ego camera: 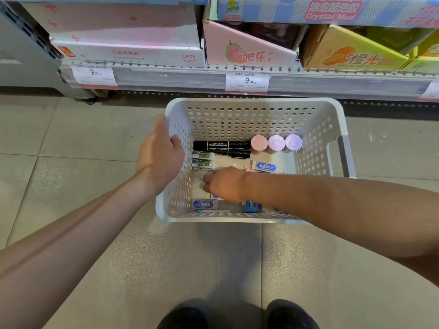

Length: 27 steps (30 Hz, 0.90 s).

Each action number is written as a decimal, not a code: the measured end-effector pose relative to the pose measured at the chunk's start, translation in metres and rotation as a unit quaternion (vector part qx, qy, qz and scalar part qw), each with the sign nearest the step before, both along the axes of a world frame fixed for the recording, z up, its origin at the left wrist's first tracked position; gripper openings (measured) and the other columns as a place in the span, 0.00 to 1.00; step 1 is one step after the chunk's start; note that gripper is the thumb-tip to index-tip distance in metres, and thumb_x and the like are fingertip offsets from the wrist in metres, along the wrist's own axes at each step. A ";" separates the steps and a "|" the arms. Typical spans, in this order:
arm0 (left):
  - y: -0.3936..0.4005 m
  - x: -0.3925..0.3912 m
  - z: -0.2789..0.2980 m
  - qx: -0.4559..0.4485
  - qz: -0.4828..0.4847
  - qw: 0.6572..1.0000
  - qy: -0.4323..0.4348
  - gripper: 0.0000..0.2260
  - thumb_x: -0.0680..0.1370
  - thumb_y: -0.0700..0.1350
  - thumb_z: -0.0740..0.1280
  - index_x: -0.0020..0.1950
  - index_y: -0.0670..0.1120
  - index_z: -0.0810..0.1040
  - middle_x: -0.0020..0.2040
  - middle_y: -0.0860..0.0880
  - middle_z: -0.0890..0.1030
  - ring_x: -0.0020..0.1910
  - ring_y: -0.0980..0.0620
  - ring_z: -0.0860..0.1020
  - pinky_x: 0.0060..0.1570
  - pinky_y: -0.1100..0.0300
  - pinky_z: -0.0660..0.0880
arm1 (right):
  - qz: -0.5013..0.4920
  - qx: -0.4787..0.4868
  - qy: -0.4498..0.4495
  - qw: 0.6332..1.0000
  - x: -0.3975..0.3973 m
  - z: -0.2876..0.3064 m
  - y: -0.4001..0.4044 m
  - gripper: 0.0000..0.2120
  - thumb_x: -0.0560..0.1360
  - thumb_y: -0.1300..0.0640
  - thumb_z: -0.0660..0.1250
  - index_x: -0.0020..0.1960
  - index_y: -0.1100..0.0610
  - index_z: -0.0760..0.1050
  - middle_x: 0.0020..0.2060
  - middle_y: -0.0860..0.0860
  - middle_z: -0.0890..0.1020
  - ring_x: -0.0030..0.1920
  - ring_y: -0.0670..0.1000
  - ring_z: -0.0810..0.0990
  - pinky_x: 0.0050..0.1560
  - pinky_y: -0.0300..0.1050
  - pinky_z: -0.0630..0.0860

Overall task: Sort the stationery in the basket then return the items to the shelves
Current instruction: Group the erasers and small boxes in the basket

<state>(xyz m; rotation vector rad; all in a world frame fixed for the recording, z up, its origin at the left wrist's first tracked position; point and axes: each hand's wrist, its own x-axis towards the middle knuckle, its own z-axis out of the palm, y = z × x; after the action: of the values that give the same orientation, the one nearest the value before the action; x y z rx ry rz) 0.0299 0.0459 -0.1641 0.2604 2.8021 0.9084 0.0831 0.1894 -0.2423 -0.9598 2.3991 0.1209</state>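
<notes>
1. The pale perforated basket [316, 138] sits on the tiled floor [71, 143] in front of the low shelf [308, 81].
2. The left hand [159, 155] grips the basket's left rim, thumb outside the wall and fingers curled over the edge into the inside.
3. The right hand [225, 184] reaches down onto the basket floor; its fingers point left and curl under, but the back of the hand hides whatever is beneath them, so I cannot tell whether it holds anything.
4. Two black markers [221, 148] lie side by side along the far part of the basket, with three round pastel caps [275, 143] in a row just to their right.
5. Green-labelled erasers [202, 160] lie near the left wall; blue-labelled erasers show at the right [266, 166] and the near edge [204, 204]. Another blue item is mostly covered by the right forearm.
6. Boxes on the shelf are cut off at the top, and the price tags [247, 81] have small print too blurred to read.
</notes>
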 end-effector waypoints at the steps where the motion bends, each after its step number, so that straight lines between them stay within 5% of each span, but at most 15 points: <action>1: 0.000 0.000 0.000 0.000 0.000 1.000 0.000 0.04 0.81 0.39 0.55 0.53 0.44 0.59 0.31 0.46 0.68 0.28 0.44 0.70 0.29 0.46 0.73 | 0.003 0.003 0.003 1.000 -0.001 0.001 0.000 0.25 0.74 0.66 0.65 0.70 0.61 0.65 0.64 0.57 0.70 0.59 0.58 0.74 0.42 0.44 0.71; 10: 0.000 -0.001 -0.004 0.005 0.002 1.000 0.001 0.07 0.81 0.39 0.55 0.58 0.40 0.62 0.31 0.47 0.67 0.27 0.47 0.68 0.29 0.53 0.67 | -0.020 0.000 0.031 0.999 -0.013 0.001 -0.011 0.13 0.76 0.65 0.62 0.61 0.60 0.72 0.57 0.57 0.76 0.58 0.57 0.74 0.46 0.47 0.74; 14: -0.001 -0.001 -0.005 0.004 0.002 1.000 0.004 0.07 0.81 0.39 0.56 0.59 0.40 0.62 0.31 0.46 0.68 0.28 0.45 0.70 0.29 0.51 0.69 | -0.194 -0.120 -0.005 0.974 -0.013 -0.003 -0.015 0.04 0.75 0.62 0.64 0.49 0.59 0.75 0.47 0.56 0.78 0.47 0.56 0.78 0.39 0.42 0.71; 19: -0.001 -0.001 -0.004 0.014 -0.005 1.000 0.001 0.06 0.81 0.39 0.55 0.58 0.41 0.62 0.31 0.46 0.68 0.27 0.46 0.70 0.27 0.48 0.71 | -0.371 -0.186 -0.135 0.900 -0.015 -0.007 -0.020 0.09 0.75 0.60 0.66 0.55 0.59 0.78 0.53 0.55 0.80 0.53 0.55 0.78 0.50 0.44 0.74; 27: -0.002 -0.002 -0.003 0.020 -0.006 1.000 -0.007 0.05 0.81 0.39 0.55 0.53 0.47 0.59 0.31 0.45 0.68 0.26 0.46 0.69 0.26 0.42 0.73 | -0.364 -0.160 -0.147 0.906 -0.012 -0.014 -0.026 0.12 0.76 0.65 0.62 0.58 0.60 0.78 0.56 0.57 0.80 0.55 0.55 0.78 0.58 0.46 0.75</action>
<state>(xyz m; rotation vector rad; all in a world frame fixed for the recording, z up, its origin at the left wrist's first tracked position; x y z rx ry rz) 0.0284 0.0436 -0.1675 0.2749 2.7683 0.9592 0.0709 0.1636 -0.2563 -0.1279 2.3564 -0.6629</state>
